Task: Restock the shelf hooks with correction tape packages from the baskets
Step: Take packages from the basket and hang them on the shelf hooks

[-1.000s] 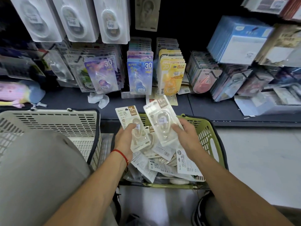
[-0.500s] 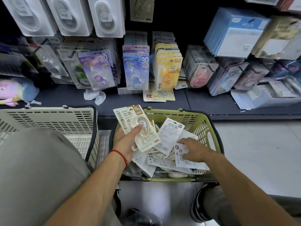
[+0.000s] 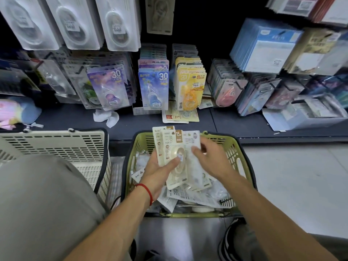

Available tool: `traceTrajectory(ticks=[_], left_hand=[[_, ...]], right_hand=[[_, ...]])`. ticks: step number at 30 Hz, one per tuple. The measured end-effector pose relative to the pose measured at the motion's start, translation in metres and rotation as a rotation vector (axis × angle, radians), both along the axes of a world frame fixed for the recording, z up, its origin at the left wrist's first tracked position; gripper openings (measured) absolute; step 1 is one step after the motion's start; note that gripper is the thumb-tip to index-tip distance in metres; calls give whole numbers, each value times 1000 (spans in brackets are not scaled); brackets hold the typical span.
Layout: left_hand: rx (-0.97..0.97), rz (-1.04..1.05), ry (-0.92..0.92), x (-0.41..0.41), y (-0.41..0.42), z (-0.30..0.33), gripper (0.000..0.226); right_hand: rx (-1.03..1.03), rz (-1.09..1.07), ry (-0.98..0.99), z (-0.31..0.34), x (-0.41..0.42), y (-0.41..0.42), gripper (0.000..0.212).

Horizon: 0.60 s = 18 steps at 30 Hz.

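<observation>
My left hand (image 3: pixel 160 170) grips a small stack of cream correction tape packages (image 3: pixel 169 146) above the green basket (image 3: pixel 243 159), thumb across the clear blister. My right hand (image 3: pixel 211 159) holds another pale package (image 3: pixel 194 142) against the right side of that stack, fingers curled over its edge. More packages (image 3: pixel 192 196) lie loose in the basket under both hands. Hooks on the shelf behind carry hanging packs: purple (image 3: pixel 111 87), blue (image 3: pixel 153 89) and yellow (image 3: pixel 190 89).
A white basket (image 3: pixel 62 146) stands to the left, beside my grey-clad knee (image 3: pixel 37 204). A crumpled white paper (image 3: pixel 106 116) and a loose card (image 3: pixel 178 115) lie on the dark shelf ledge (image 3: pixel 75 119). Boxed goods (image 3: pixel 263 46) fill the right shelf. Pale floor (image 3: pixel 291 185) lies right.
My right hand came up out of the basket with a package and brought it against the stack in my left hand. My view moved closer to the basket.
</observation>
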<state>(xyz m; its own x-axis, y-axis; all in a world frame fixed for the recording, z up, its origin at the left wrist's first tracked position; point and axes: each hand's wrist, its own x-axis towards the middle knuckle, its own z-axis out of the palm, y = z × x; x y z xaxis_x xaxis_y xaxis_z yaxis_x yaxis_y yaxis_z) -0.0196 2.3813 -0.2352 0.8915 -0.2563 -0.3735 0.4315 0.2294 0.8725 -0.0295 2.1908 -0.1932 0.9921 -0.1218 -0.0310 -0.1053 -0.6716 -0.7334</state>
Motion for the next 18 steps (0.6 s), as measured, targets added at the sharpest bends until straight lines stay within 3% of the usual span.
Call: traceTrajectory(ticks=[5,10,12,14,18], left_hand=[[-93,-1,-12,2,7,6,67],[-166,-70,-62,4,9,23,74],[-186,-70,-106,7,10,32,71],[-225,-101,-147,14,12,46,64],[-291,-223,-268,39,22,88,61]], right_hand=[[260,51,103,21,1,27,31],[290,39,82,33,11,13,39],[308,19,80,39,15,11,29],[320,-15,94,47,23,8,43],[573,7,125,80,43,13,59]])
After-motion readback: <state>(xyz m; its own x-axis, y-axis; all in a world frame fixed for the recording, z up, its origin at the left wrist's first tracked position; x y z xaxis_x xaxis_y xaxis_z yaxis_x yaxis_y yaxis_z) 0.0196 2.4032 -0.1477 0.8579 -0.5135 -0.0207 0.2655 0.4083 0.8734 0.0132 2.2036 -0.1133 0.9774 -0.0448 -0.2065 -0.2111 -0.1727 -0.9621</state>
